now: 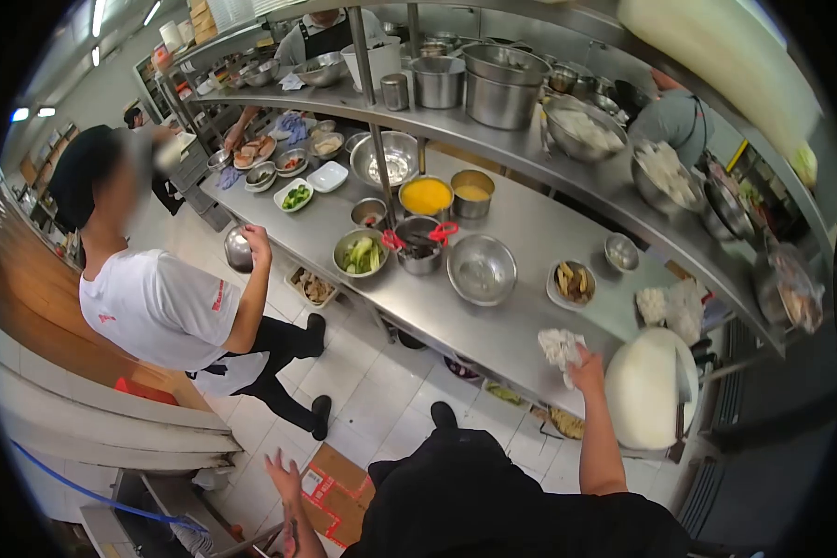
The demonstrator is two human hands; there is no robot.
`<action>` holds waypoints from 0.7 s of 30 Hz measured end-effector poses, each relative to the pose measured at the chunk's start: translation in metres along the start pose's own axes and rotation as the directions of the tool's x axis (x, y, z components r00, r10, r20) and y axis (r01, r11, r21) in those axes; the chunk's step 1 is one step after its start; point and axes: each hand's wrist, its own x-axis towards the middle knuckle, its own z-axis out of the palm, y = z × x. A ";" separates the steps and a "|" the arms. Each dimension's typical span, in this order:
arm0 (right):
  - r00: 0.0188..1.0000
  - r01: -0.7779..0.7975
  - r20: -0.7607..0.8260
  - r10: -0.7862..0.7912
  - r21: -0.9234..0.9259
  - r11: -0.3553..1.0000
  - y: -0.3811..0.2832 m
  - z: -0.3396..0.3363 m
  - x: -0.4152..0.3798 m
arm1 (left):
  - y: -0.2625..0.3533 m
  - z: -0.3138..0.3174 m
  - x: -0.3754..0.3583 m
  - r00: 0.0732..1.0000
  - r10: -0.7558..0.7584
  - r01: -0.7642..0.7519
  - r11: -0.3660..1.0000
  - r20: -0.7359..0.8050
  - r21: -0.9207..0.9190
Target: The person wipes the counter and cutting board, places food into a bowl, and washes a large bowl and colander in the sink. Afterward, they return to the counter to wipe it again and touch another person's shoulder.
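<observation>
My right hand point(587, 369) is closed on a crumpled white cloth point(560, 348) at the front edge of the steel counter point(493, 339). Just right of it lies a thick round white cutting board point(637, 391) with a cleaver point(684, 398) on its right side. A bowl of brownish pieces point(572, 284) sits on the counter beyond the cloth. Low on the left, my left hand point(285, 477) hangs with its fingers spread and nothing in it, above a cardboard box point(339, 493) on the floor.
An empty metal bowl point(482, 270), a pot with red-handled tools point(420, 246) and a bowl of green vegetables point(360, 253) stand mid-counter. A shelf point(567, 181) with pots overhangs it. A co-worker in a white shirt point(163, 302) stands on the left, holding a metal bowl point(239, 249).
</observation>
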 end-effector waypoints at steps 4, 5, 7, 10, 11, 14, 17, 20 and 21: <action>0.988 0.087 -0.103 -0.116 -0.249 0.965 0.004 0.062 0.054 | -0.027 0.082 -0.069 0.963 -0.157 0.179 0.980 0.219 -0.082; 0.998 0.005 -0.059 -0.014 -0.149 0.989 -0.015 0.054 0.054 | -0.063 0.114 -0.089 0.932 -0.108 0.148 0.985 0.345 -0.091; 0.995 -0.097 0.002 0.098 -0.070 0.993 -0.029 0.057 0.056 | -0.044 0.121 -0.144 0.949 0.316 -0.315 0.947 -0.010 0.061; 0.997 -0.080 -0.019 0.079 -0.098 0.992 -0.035 0.066 0.070 | -0.022 0.145 -0.153 0.892 -0.285 0.246 0.957 0.350 0.153; 0.995 -0.083 0.049 0.087 -0.072 0.994 -0.033 0.066 0.075 | -0.019 0.151 -0.144 0.857 -0.332 0.284 0.942 0.395 0.177; 0.990 -0.124 0.062 0.126 -0.038 0.992 -0.028 0.067 0.084 | -0.025 0.159 -0.096 0.809 -0.344 0.278 0.939 0.476 0.204; 0.963 -0.257 -0.085 0.255 -0.020 0.966 -0.053 0.081 0.076 | -0.054 0.156 -0.027 0.783 -0.314 0.239 0.949 0.536 0.207; 0.938 -0.318 -0.201 0.281 -0.184 0.930 -0.060 0.097 0.059 | -0.101 0.144 0.070 0.763 -0.266 0.185 0.963 0.590 0.195; 0.923 -0.359 -0.200 0.328 -0.142 0.922 -0.065 0.101 0.052 | -0.117 0.140 0.112 0.754 -0.271 0.188 0.962 0.598 0.199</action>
